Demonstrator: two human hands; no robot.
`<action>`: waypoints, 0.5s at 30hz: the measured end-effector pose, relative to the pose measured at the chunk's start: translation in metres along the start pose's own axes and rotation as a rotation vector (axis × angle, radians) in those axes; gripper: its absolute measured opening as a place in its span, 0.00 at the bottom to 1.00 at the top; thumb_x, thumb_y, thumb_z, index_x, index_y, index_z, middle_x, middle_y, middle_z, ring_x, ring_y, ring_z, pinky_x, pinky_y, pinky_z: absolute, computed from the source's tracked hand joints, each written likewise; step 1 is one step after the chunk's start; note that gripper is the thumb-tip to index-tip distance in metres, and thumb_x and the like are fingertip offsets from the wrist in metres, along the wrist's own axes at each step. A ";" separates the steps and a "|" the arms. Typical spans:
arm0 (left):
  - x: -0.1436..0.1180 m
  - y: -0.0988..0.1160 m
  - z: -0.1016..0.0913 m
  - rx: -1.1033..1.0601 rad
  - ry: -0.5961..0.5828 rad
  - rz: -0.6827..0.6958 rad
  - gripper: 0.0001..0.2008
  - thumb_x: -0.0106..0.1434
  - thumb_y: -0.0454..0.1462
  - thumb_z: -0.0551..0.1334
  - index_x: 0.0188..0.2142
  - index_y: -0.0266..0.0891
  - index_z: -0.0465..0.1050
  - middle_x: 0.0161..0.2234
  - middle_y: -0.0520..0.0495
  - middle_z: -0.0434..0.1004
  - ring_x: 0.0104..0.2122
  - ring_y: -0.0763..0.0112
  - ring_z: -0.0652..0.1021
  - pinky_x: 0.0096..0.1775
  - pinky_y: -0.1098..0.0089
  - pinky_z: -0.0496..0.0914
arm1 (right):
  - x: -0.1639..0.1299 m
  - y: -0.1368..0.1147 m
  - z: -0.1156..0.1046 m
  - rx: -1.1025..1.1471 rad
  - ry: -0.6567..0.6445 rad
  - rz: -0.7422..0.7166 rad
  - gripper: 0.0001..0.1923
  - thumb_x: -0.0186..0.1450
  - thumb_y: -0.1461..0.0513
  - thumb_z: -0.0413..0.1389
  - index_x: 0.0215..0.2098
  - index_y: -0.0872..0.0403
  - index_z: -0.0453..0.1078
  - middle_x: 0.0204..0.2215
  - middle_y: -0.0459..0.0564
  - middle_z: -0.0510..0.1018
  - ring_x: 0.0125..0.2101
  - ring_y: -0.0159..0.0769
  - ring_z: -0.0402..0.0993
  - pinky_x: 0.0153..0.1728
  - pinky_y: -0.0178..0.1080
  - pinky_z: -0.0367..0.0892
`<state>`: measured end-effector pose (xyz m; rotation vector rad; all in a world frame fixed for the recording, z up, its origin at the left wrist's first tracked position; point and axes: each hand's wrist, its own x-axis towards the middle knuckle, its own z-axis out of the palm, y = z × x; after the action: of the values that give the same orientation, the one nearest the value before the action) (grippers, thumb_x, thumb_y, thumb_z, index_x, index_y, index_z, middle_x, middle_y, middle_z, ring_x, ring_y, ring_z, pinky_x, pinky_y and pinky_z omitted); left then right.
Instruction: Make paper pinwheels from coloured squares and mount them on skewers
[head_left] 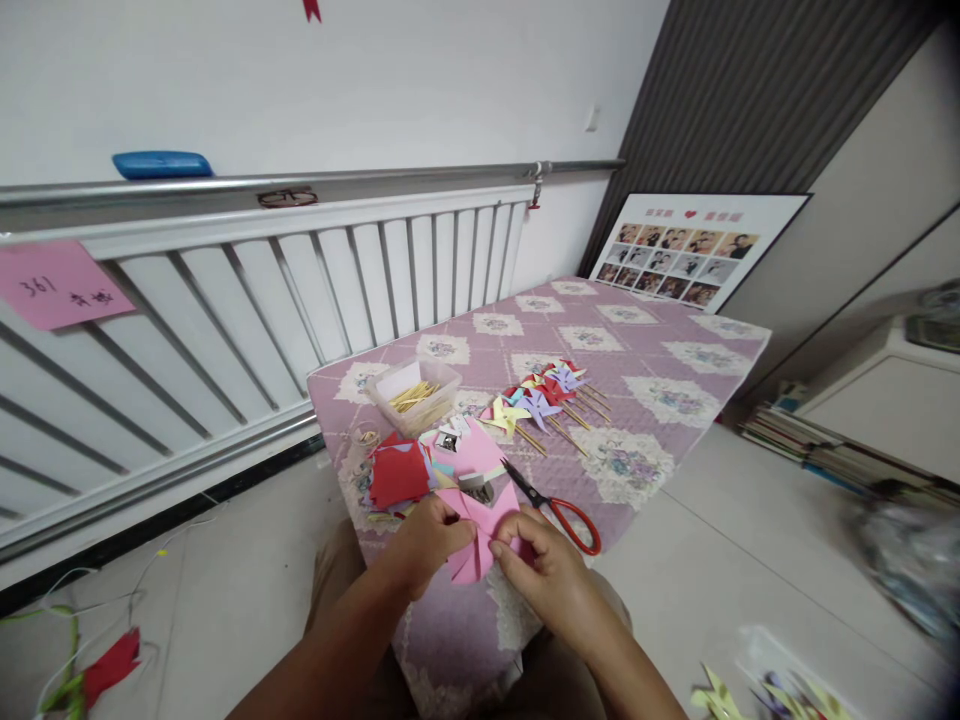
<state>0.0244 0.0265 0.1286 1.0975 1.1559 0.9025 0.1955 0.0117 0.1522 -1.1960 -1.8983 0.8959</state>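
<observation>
**Both hands folding a pink paper piece at the near edge of the table**

The table, covered in a lilac quilted cloth, stretches away from my hands toward a white slatted radiator cover on the far left. Beyond my fingertips lie finished paper pinwheels on sticks; to the far left of them stands a clear plastic box of sticks. Just beyond my left hand sits a stack of red paper squares; just beyond my right hand lie red-handled scissors. My left hand curls in from the left and pinches the pink paper piece at its upper left flap. My right hand comes in from the right, thumb and forefinger pinching the paper's right edge. Both forearms angle inward, wrists low over the table edge. I judge the paper light, thin and easily creased or torn, best held by its corners and folds with light pressure.
</observation>
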 end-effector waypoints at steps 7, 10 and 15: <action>-0.001 0.000 0.004 -0.074 -0.027 0.014 0.05 0.51 0.36 0.62 0.26 0.36 0.74 0.21 0.54 0.68 0.22 0.76 0.62 0.27 0.72 0.57 | -0.001 0.005 0.004 -0.066 0.062 -0.027 0.10 0.61 0.65 0.51 0.22 0.51 0.60 0.25 0.44 0.65 0.27 0.34 0.64 0.27 0.35 0.58; -0.001 0.000 0.005 -0.123 -0.018 -0.019 0.06 0.50 0.38 0.64 0.25 0.37 0.74 0.19 0.54 0.67 0.22 0.74 0.64 0.26 0.72 0.58 | 0.000 0.007 0.004 -0.063 0.075 -0.055 0.10 0.62 0.65 0.51 0.22 0.51 0.59 0.25 0.44 0.65 0.27 0.34 0.64 0.27 0.35 0.59; -0.001 0.001 0.006 -0.154 0.046 -0.061 0.08 0.48 0.40 0.66 0.21 0.38 0.71 0.15 0.56 0.61 0.19 0.75 0.62 0.24 0.73 0.56 | 0.001 0.004 0.001 -0.057 0.071 -0.060 0.10 0.62 0.64 0.52 0.23 0.52 0.62 0.26 0.45 0.68 0.29 0.35 0.67 0.29 0.36 0.62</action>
<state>0.0299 0.0247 0.1304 0.9162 1.1319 0.9573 0.1961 0.0138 0.1487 -1.1826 -1.9037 0.7617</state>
